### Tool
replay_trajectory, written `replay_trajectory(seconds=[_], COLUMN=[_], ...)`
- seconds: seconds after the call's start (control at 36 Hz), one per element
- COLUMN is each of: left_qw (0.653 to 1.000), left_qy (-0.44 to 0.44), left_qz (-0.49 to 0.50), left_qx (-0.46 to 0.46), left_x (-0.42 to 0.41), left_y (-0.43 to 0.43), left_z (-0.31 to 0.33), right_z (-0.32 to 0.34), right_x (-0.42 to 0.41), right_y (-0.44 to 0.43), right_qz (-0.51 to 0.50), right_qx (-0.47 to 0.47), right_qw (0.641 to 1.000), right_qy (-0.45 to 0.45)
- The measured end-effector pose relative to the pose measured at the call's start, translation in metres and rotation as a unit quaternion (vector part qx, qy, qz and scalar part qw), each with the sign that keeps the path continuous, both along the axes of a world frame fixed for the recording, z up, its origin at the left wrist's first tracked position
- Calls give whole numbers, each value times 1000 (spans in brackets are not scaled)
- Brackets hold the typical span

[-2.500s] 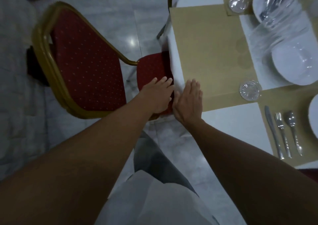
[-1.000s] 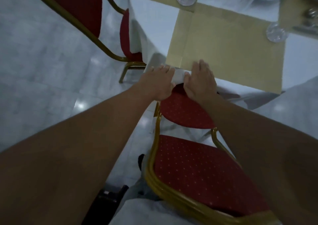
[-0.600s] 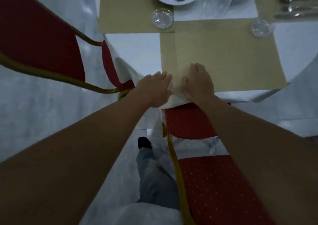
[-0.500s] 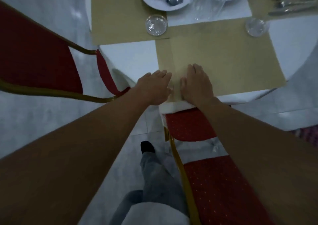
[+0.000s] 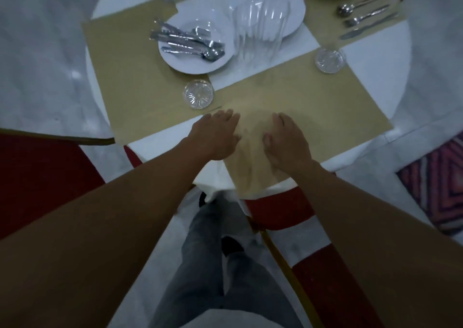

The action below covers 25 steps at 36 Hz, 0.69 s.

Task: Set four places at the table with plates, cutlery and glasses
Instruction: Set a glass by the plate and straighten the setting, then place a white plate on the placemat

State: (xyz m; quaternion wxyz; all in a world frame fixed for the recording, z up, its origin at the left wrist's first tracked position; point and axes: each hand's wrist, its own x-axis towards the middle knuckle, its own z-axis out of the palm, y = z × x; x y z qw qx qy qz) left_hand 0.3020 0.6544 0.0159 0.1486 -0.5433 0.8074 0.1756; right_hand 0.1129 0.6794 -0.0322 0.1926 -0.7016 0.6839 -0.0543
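My left hand (image 5: 215, 137) and my right hand (image 5: 288, 143) lie flat, palms down, on the near-left corner of a beige placemat (image 5: 313, 102), fingers spread, holding nothing. Beyond them a white plate (image 5: 188, 62) carries a pile of cutlery (image 5: 188, 42). A stack of clear glasses (image 5: 258, 34) stands in front of a second plate (image 5: 293, 9). Small glasses sit at the mat's corners, one (image 5: 199, 94) on the left and one (image 5: 329, 59) on the right. A laid place with spoon, fork and knife (image 5: 365, 18) shows at the far right.
The round table (image 5: 375, 47) has a white cloth and another beige mat (image 5: 120, 64) on the left. A red chair (image 5: 280, 212) with a gold frame is tucked under the near edge; another red chair (image 5: 37, 177) stands left. A patterned rug (image 5: 438, 182) lies right.
I have walked around the table from one mat to this one. Both hands have slid from the mat's near edge further onto its surface, staying flat.
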Motion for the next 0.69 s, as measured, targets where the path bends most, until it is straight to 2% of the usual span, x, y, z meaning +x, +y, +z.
replay_trajectory(seconds=[0.08, 0.17, 0.31, 0.39, 0.5, 0.69], left_qw=[1000, 998, 982, 973, 953, 937], left_qy=[7, 53, 151, 175, 210, 253], left_qz=[-4, 30, 104, 140, 214, 225], left_qx=[8, 6, -34, -56, -56, -86], left_x=[9, 22, 37, 43, 48, 46], left_y=[-21, -44, -97, -136, -188, -265], left_z=[-2, -9, -18, -17, -11, -22], right_z=[-1, 0, 3, 8, 16, 19], right_x=[-4, -6, -16, -19, -21, -31], right_y=[-16, -36, -80, -118, -166, -234], right_qz=[-21, -50, -133, -223, -296, -381], right_qx=[-5, 6, 1, 4, -39, -58], right_qw=[1000, 999, 988, 968, 940, 888], right_qy=[6, 5, -76, -114, -165, -251])
